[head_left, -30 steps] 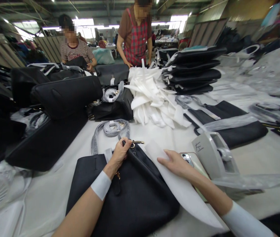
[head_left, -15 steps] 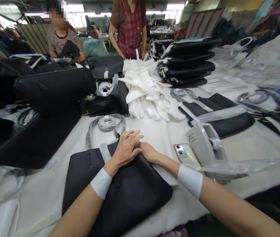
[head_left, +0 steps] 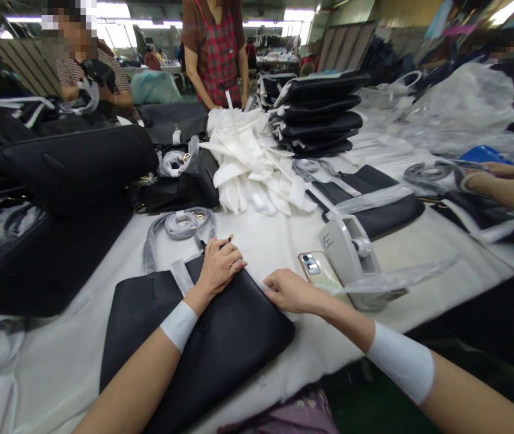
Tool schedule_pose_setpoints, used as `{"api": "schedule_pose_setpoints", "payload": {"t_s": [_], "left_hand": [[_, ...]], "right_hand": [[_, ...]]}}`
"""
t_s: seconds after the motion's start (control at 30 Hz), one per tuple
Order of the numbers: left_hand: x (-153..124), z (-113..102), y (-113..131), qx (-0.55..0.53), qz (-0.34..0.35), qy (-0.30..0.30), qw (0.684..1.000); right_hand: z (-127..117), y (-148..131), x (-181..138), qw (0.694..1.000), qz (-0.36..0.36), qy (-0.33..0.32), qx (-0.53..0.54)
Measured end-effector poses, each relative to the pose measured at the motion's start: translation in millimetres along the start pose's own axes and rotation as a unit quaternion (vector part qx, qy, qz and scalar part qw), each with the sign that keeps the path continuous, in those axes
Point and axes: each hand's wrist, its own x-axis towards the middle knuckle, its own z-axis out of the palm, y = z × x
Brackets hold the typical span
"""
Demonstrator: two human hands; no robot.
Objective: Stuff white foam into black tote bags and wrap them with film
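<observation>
A flat black leather bag (head_left: 221, 337) lies on the white table cover in front of me. My left hand (head_left: 219, 268) rests on the bag's top corner with its fingers curled over the edge, close to a small gold fitting (head_left: 230, 239). My right hand (head_left: 289, 290) lies at the bag's right edge, fingers bent and pressed down on the table beside it. What, if anything, either hand grips is hidden. A wrapped grey strap (head_left: 178, 226) lies just beyond the bag.
A phone (head_left: 315, 269) and a grey tape dispenser (head_left: 350, 256) sit to the right. A pile of white foam sheets (head_left: 250, 163) lies behind, with black bags stacked left (head_left: 76, 163) and far (head_left: 318, 111). Two people work across the table; another person's arm (head_left: 508, 187) reaches in at right.
The white foam sheet my right hand held is out of sight, apparently inside the bag. Both hands met at the bag's top, then my right hand slid out to its right edge.
</observation>
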Motion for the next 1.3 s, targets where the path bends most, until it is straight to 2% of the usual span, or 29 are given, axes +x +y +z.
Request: {"api": "schedule_pose_setpoints", "payload": {"t_s": [0.1, 0.2, 0.33, 0.4, 0.47, 0.57, 0.67, 0.77, 0.83, 0.9, 0.97, 1.03, 1.1, 1.2, 1.3], "left_hand": [[-2, 0, 4, -0.017, 0.044, 0.002, 0.999], [-1, -1, 7, -0.036, 0.098, -0.045, 0.994], [1, -4, 10, -0.021, 0.081, -0.057, 0.995], [1, -5, 10, -0.016, 0.074, -0.053, 0.996], [2, -5, 10, -0.015, 0.073, -0.055, 0.996], [2, -4, 11, -0.01, 0.076, -0.055, 0.996], [4, 2, 14, 0.014, 0.077, -0.052, 0.996], [7, 12, 16, 0.035, 0.085, -0.066, 0.993], [9, 18, 16, 0.047, 0.093, -0.076, 0.992], [11, 23, 16, 0.06, 0.091, -0.074, 0.991], [12, 26, 15, 0.068, 0.082, -0.066, 0.992], [13, 26, 16, 0.074, 0.074, -0.06, 0.993], [14, 22, 18, 0.081, 0.078, -0.063, 0.992], [18, 5, 22, 0.104, 0.104, -0.075, 0.986], [12, -15, 37, 0.183, 0.049, -0.026, 0.982]], "right_hand": [[10, -4, 10, 1.0, 0.002, 0.002, 0.024], [13, -4, 10, 0.998, -0.008, -0.008, 0.054], [0, 4, -6, 0.988, -0.034, -0.066, 0.138], [-7, 8, -16, 0.99, -0.014, -0.079, 0.114], [-10, 9, -22, 0.996, 0.025, -0.062, 0.065], [-3, 9, -22, 0.995, 0.065, -0.057, 0.048], [9, 11, -21, 0.987, 0.095, -0.092, 0.091], [14, 8, -29, 0.983, 0.089, -0.108, 0.117], [16, 0, -37, 0.996, 0.053, -0.056, 0.05], [22, -13, -42, 0.995, 0.018, 0.031, -0.096], [34, -24, -42, 0.964, 0.021, 0.1, -0.246], [51, -29, -37, 0.93, 0.045, 0.132, -0.341], [65, -25, -32, 0.906, 0.046, 0.163, -0.389], [75, -9, -23, 0.872, -0.011, 0.224, -0.435], [73, 7, -17, 0.844, -0.075, 0.251, -0.468]]}}
